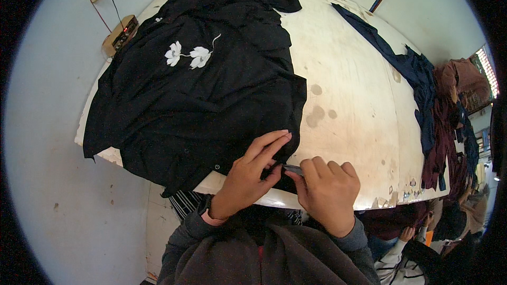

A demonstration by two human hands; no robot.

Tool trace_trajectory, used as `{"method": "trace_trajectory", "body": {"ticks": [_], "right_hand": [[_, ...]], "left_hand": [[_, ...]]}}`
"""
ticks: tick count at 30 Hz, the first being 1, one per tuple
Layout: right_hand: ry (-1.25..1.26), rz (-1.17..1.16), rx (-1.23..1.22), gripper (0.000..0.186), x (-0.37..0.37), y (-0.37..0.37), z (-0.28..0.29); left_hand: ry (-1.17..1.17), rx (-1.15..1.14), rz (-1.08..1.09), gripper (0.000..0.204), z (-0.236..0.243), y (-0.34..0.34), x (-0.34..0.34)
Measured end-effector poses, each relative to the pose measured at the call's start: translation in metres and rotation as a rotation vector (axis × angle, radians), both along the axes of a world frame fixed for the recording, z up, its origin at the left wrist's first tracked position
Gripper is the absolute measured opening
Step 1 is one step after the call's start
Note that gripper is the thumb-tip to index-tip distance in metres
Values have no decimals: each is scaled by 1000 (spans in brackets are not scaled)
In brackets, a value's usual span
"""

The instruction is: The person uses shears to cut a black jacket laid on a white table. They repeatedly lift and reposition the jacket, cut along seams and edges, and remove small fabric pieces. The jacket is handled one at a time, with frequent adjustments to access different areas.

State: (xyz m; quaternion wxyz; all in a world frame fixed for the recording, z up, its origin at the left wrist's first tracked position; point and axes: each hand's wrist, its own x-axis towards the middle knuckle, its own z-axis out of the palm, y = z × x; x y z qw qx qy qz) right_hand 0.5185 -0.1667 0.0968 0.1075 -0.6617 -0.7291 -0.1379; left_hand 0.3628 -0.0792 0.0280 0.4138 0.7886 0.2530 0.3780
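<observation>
Nearest my camera, a dark jacket (222, 261) fills the lower edge. Beyond it, black cloth (211, 105) lies spread on a pale table (354, 132). The left hand (244, 178) pinches its near edge; the right hand (330, 190) is closed around a small dark tool (293, 169). I judge it close edge work — the next move calls for cloth held firm, fingers clear.

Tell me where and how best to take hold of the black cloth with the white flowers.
The black cloth is probably best pinched at the corner on its right edge, coming from the right: that corner juts onto the pale tabletop, clear of the left hand and right hand.
</observation>
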Motion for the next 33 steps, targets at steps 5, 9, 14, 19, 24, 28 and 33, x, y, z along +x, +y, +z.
{"method": "trace_trajectory", "body": {"ticks": [5,9,14,19,24,28,33], "right_hand": [[44,-120,25,29,5,-3,-6],[-22,-124,51,28,-5,2,-3],[-129,-136,-47,21,-11,3,-1],[-186,-108,-59,20,-12,-1,-4],[485,-24,28,27,-8,4,2],[882,-18,-104,27,-2,-6,-44],[697,306,-58,23,-23,-8,-52]], "left_hand": [[-16,-4,-2,67,-2,2,0],[28,86,-11,67,-6,-1,6],[54,115,-36,70,-1,-4,9],[24,75,-40,69,-3,-3,11],[-158,-224,41,66,-6,0,-9],[-418,-643,56,62,-23,3,-21],[-591,-996,30,58,-47,-5,-34]]}}
